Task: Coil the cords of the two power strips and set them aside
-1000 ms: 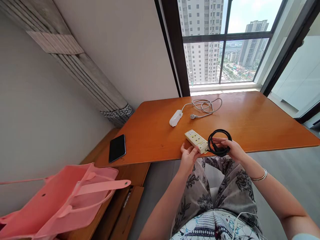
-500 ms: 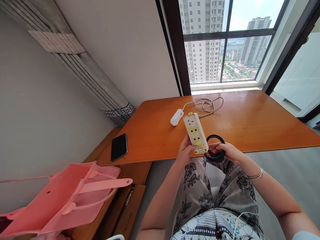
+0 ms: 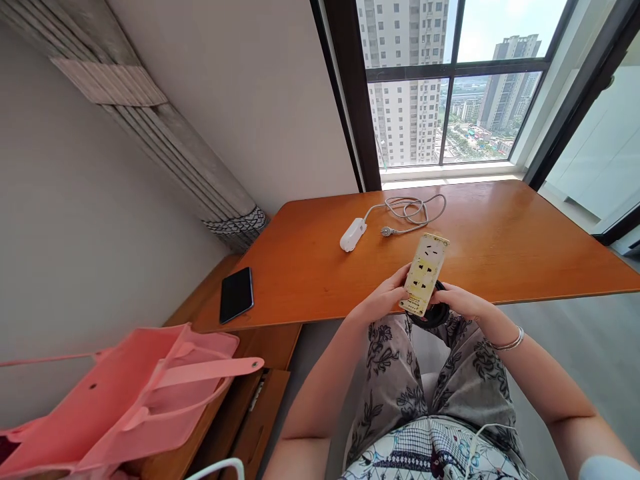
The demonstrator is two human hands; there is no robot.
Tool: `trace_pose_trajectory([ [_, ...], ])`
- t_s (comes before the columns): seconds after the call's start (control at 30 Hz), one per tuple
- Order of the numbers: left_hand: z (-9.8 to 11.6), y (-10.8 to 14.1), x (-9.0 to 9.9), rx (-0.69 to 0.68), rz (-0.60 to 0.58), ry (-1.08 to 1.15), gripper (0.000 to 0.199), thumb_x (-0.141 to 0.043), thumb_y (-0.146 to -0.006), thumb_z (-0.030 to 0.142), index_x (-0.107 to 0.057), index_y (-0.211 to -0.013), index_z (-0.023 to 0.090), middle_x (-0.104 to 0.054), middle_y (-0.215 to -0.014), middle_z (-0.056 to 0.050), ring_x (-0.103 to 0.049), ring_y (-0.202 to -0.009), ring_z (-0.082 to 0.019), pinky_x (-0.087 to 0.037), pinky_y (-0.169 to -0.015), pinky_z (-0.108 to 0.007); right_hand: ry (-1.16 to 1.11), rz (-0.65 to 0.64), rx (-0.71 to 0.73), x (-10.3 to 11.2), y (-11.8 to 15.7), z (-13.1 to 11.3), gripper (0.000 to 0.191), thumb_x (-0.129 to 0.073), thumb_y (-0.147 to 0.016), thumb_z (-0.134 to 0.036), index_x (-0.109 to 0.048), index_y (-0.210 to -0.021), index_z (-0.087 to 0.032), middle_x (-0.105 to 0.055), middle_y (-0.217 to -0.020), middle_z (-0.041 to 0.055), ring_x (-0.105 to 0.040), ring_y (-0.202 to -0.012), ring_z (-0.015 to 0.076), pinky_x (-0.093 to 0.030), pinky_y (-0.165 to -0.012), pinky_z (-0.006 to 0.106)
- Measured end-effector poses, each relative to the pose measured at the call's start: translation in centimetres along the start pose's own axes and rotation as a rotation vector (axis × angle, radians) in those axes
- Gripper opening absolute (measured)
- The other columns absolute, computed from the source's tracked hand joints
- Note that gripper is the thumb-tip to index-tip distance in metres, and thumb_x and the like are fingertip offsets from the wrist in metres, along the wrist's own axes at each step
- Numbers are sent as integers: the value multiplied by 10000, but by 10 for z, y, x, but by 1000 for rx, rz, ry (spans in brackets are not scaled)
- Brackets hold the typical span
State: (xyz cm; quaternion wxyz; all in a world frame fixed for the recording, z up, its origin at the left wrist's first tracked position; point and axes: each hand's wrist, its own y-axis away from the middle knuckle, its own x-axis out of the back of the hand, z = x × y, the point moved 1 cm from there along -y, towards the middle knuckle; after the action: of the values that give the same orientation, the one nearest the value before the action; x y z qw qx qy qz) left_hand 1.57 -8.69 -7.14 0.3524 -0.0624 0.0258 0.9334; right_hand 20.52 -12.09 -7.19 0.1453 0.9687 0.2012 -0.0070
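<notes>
A yellowed white power strip [image 3: 425, 273] is tilted up over the table's front edge, its socket face toward me. My left hand [image 3: 387, 296] grips its lower left side, thumb on the face. Behind and right of the strip's lower end, my right hand [image 3: 463, 301] is closed on a coiled black cable [image 3: 434, 316], partly hidden by the strip. Further back on the table lie a white power adapter [image 3: 353, 235] and its looped grey cable [image 3: 425, 217], with a plug [image 3: 388, 231] at its end.
The orange-brown table [image 3: 310, 267] stretches below a window. A black phone [image 3: 237, 295] lies at its left corner. At the lower left a pink bag [image 3: 150, 393] rests on a wooden cabinet [image 3: 260, 420]. A grey curtain [image 3: 200, 153] hangs at the left.
The power strip has moved right and now leans to the right instead of the left, uncovering the grey cable's plug. My left hand has moved right with it; the black coil is more hidden.
</notes>
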Motion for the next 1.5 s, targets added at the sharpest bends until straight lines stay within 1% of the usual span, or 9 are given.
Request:
trace_pose_trajectory([
  [0.13,-4,-5,4,-21,84,39,746,-574,-587,191,-595,-1330,245,-640,-1367,-59,-550,-1292,-326,-507,-980,-429,-70,84,-19,0,-5,2,247,-637,-579,-234,-744,-793,-173,-754,-822,25,-646,-787,214,-505,-831,356],
  [0.33,-8,-5,3,13,165,119,698,-615,-590,205,-600,-1287,243,-672,-1308,-68,-608,-1206,-309,-537,-904,-402,-199,144,36,-2,-12,8,274,-612,-575,-231,-716,-820,-169,-750,-773,33,-655,-717,209,-522,-730,338],
  [0.53,-6,-1,1,36,135,207,608,-633,-636,228,-610,-1243,235,-691,-1268,-82,-639,-1164,-303,-549,-878,-402,-263,108,26,-4,-11,3,297,-654,-604,-244,-707,-885,-162,-767,-845,55,-685,-725,208,-543,-702,317],
  [0.67,-8,0,4,28,130,166,600,-683,-667,240,-622,-1263,235,-648,-1354,-84,-580,-1267,-321,-525,-956,-414,-295,41,19,0,-9,4,350,-701,-633,-268,-695,-970,-176,-774,-908,51,-703,-727,195,-556,-698,304],
  [0.77,-9,-1,6,6,138,142,611,-723,-686,256,-621,-1288,232,-614,-1406,-82,-521,-1336,-336,-492,-1021,-426,-297,-12,30,6,-9,9,419,-732,-688,-324,-667,-1077,-184,-771,-948,57,-719,-764,203,-568,-688,308],
  [0.93,-15,-5,6,-25,182,242,628,-732,-728,295,-587,-1333,209,-645,-1361,-113,-573,-1273,-349,-491,-1025,-459,-368,43,56,13,-10,13,460,-781,-732,-378,-638,-1139,-219,-758,-981,47,-726,-770,200,-592,-665,308],
  [1.17,-21,-8,0,-66,346,353,742,-787,-675,354,-545,-1365,224,-671,-1300,-114,-634,-1180,-344,-542,-980,-511,-467,100,129,14,-16,27,417,-619,-862,-601,-670,-1015,-217,-731,-1012,71,-714,-830,190,-578,-646,292],
  [1.33,-20,-6,-1,-131,414,410,698,-821,-652,349,-569,-1293,239,-687,-1257,-94,-642,-1172,-325,-551,-976,-494,-345,189,265,13,-15,40,570,-709,-705,-718,-730,-969,-214,-750,-988,74,-688,-942,233,-550,-717,301],
  [1.5,-18,-7,-4,-186,461,435,593,-828,-662,335,-589,-1195,233,-709,-1164,-72,-658,-1136,-295,-558,-964,-471,-90,239,377,9,-12,41,528,-746,-704,-668,-759,-988,-223,-758,-1064,66,-665,-1053,273,-506,-946,403],
])
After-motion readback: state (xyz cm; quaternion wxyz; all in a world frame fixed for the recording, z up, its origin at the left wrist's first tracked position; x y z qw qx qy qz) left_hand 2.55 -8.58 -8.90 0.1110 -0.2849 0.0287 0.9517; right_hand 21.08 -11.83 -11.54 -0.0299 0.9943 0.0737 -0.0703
